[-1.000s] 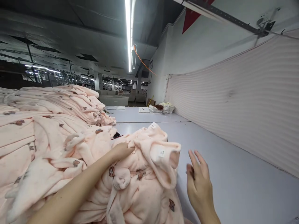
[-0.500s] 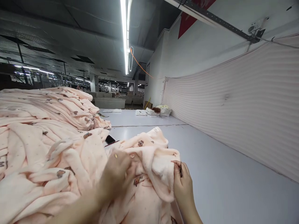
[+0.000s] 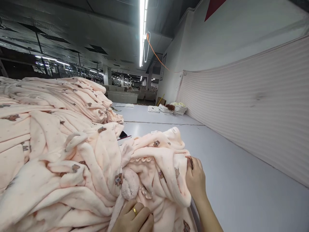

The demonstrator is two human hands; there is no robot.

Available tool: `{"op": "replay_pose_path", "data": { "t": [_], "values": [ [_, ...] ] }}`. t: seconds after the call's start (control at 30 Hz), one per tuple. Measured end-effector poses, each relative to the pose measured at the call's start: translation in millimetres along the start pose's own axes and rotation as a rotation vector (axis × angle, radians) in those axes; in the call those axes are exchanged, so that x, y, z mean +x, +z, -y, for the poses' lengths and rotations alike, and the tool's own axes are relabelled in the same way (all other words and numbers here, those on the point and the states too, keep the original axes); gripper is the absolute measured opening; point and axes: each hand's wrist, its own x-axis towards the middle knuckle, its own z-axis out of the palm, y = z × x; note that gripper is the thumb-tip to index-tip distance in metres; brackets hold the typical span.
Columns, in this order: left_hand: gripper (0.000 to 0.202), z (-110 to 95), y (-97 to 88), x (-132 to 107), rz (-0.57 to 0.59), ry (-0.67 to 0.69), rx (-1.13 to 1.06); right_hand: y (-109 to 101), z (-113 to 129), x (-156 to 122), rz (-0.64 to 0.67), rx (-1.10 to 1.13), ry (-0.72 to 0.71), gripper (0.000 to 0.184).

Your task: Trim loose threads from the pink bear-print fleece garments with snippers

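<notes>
A person's left hand (image 3: 134, 219) sits nearest, wearing 1 gold ring (image 3: 134, 211). Its fingers are curled against a pink fleece garment (image 3: 156, 151), and I cannot tell whether they pinch it. Just above those fingers lies 1 fluffy pompom (image 3: 129, 188). Further up, the right hand (image 3: 195, 180) grips the garment's folded edge between thumb and fingertips, with a small dark item there that is too small to name.

The garment lies bunched on a grey table (image 3: 229, 180), between both hands. Handling it well likely means holding the edge firmly while the other hand steadies the bulk.

Left of the fingers rises 1 big pile of matching garments (image 3: 48, 129). Beyond the fingertips lie 1 phone (image 3: 123, 134) and some white stacks (image 3: 172, 109), too far off to count.
</notes>
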Motion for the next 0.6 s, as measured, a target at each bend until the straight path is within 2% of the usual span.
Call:
{"op": "replay_pose_path", "data": {
  "t": [0.1, 0.17, 0.23, 0.33, 0.43, 0.5, 0.6],
  "values": [
    [0.024, 1.0, -0.1, -4.4, 0.018, -0.053, -0.028, -22.0, 13.0, -18.0, -0.047, -0.121, 0.040, 0.028],
    [0.022, 2.6, -1.1, -5.1, 0.029, -0.129, -0.064, -37.1, 26.6, -32.6, -0.035, -0.075, 0.071, 0.024],
    [0.021, 4.9, -4.8, -1.2, 0.098, -0.287, -0.139, -46.4, 42.2, -48.2, 0.082, 0.131, 0.047, 0.023],
    [0.023, 8.3, -11.6, 11.3, 0.277, -0.521, -0.262, -46.4, 62.2, -67.6, 0.389, 0.395, -0.080, 0.024],
    [0.023, 9.8, -12.7, 24.0, 0.391, -0.596, -0.287, -38.5, 70.0, -76.0, 0.582, 0.289, -0.188, 0.014],
    [0.026, 9.6, -10.2, 29.3, 0.447, -0.612, -0.251, -33.4, 67.7, -77.0, 0.558, 0.107, -0.343, 0.010],
    [0.025, 9.8, -5.2, 30.8, 0.485, -0.573, -0.155, -25.5, 60.4, -80.3, 0.354, -0.199, -0.648, 0.029]
  ]
}}
